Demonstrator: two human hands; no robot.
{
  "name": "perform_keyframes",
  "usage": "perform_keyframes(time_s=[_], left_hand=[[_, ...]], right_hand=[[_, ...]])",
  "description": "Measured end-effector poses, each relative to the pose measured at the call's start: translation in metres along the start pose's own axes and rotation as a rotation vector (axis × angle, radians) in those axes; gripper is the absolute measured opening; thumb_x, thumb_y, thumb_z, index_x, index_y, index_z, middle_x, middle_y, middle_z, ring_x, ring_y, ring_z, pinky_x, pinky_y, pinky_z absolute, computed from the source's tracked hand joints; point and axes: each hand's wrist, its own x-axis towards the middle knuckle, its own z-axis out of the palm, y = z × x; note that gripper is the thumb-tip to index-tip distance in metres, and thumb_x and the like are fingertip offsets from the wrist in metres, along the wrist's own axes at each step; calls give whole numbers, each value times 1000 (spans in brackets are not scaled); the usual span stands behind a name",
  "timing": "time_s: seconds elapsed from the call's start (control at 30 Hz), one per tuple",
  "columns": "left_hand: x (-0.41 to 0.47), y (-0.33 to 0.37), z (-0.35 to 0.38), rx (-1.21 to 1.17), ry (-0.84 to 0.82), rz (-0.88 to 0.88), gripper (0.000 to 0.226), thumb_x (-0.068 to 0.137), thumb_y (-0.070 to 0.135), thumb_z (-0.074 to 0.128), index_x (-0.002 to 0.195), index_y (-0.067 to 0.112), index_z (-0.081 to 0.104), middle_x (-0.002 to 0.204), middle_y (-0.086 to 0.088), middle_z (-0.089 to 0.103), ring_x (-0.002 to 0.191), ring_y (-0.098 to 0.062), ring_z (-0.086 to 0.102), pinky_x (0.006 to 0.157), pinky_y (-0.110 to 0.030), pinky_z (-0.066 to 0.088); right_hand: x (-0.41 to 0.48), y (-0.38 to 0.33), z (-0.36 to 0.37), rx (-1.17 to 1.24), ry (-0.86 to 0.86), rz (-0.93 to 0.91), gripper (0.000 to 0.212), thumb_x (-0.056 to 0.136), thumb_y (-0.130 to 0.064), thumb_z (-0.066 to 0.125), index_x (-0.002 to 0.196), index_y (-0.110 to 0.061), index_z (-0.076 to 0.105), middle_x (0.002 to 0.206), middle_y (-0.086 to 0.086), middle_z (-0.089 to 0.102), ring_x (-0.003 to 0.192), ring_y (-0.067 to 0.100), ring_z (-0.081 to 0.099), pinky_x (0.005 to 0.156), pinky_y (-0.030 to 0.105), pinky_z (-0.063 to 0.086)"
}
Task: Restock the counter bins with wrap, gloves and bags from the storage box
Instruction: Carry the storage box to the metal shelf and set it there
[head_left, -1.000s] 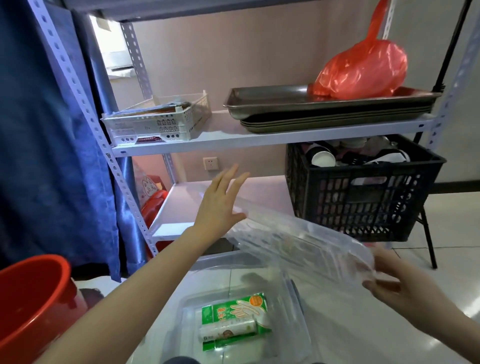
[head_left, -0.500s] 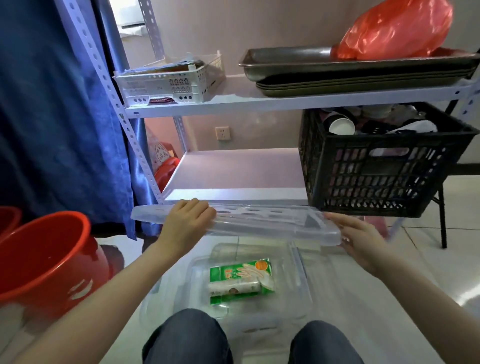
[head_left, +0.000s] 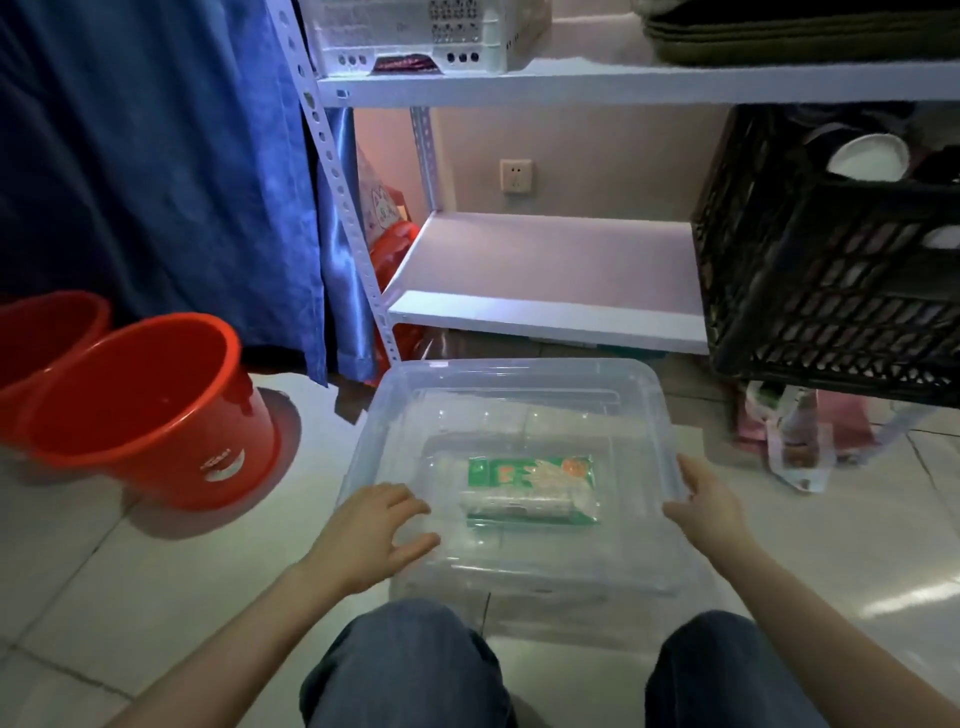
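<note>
A clear storage box (head_left: 519, 587) is seen on the tiled floor in front of a metal shelf unit (head_left: 545, 280), w/ its clear lid (head_left: 519, 395) laid across the top. The left hand (head_left: 371, 535) is spread flat on the lid's near-left corner, fingers apart and wrapped round nothing; the right hand (head_left: 709, 512) is set against the lid's right edge, fingers loosely extended, nothing gripped.

Inside, a green-and-white packet of gloves (head_left: 530, 491) is visible through the plastic, lying flat near the middle w/ a pale roll resting on its near side — whether that roll is wrap can't be told. No counter bins are in view.

Judged from the lid's position, the box is being closed or about to be reopened; which one can't be determined. Risks from here: the lid may be seated unevenly if only one side is pressed, so a corner could pop or a fingertip be pinched under the rim. The red bucket (head_left: 150, 410) at left and the black crate (head_left: 831, 260) at right are near enough to be knocked — esp. if the box is slid sideways.
</note>
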Motion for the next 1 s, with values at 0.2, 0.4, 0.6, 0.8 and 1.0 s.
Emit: perform_keyframes(time_s=[0.2, 0.4, 0.6, 0.8, 1.0], left_hand=[[5, -38, 25, -407, 88, -713, 51, 94, 22, 55, 140, 5, 40, 138, -19, 47, 124, -34, 45, 104, -43, 37], [-9, -34, 48, -423, 248, -760, 47, 93, 2, 46, 139, 10, 42, 133, -12, 44, 105, -31, 57, 92, -43, 49], [0, -53, 53, -427, 291, -792, 39, 84, 15, 61, 122, 12, 53, 117, -12, 53, 85, -27, 58, 78, -41, 48], [40, -81, 61, -677, 121, -1087, 66, 90, 45, 57, 139, 7, 36, 133, -29, 47, 116, -44, 51, 97, -48, 42], [54, -103, 70, -999, 132, -1142, 86, 78, 42, 75, 144, 9, 30, 135, -21, 48, 110, -38, 56, 88, -48, 51]], right_hand=[[11, 12, 10, 111, 37, 86, 65, 85, -11, 66, 144, -16, 40, 143, 9, 49, 127, 30, 49, 102, 43, 41], [18, 9, 20, -48, 102, 63, 55, 85, -4, 61, 138, -12, 48, 131, 14, 60, 116, 37, 55, 95, 41, 42], [17, 26, 20, 43, 92, 160, 57, 86, -10, 64, 139, -19, 46, 130, 9, 59, 95, 24, 57, 77, 29, 42], [41, 22, 18, 116, 99, 257, 65, 84, -23, 70, 141, -15, 39, 140, 16, 47, 112, 31, 53, 90, 39, 45], [67, 21, 16, 246, 5, 446, 95, 78, -48, 72, 150, -17, 18, 146, 14, 41, 122, 37, 51, 93, 51, 47]])
